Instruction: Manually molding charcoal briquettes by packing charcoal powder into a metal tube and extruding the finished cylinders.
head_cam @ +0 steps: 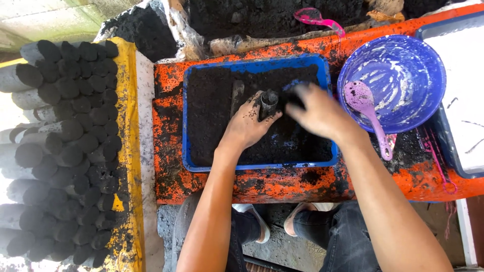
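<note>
Black soil could spill — left hand [247, 126] clamps the small tube [268, 103] upright; right hand [317, 112], blurred, grip unclear, may jostle it.

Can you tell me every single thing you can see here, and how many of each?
Blue rectangular plastic tray: one, blue, middle of the orange bench, filled with black soil.
Small dark soil-filled tube: one, black, upright in the tray.
Orange soil-stained bench: one, orange, under the tray.
Round blue plastic bowl: one, blue with white smears, right of the tray.
Purple plastic scoop: one, purple, lying in the bowl.
Pink plastic scoop: one, pink, on the soil heap at top.
Stacked soil-filled tubes: many, black ends, piled at left.
White-filled blue tray: one, far right.
Left hand: one, gripping the small tube.
Right hand: one, blurred, over the tray beside the tube.
</note>
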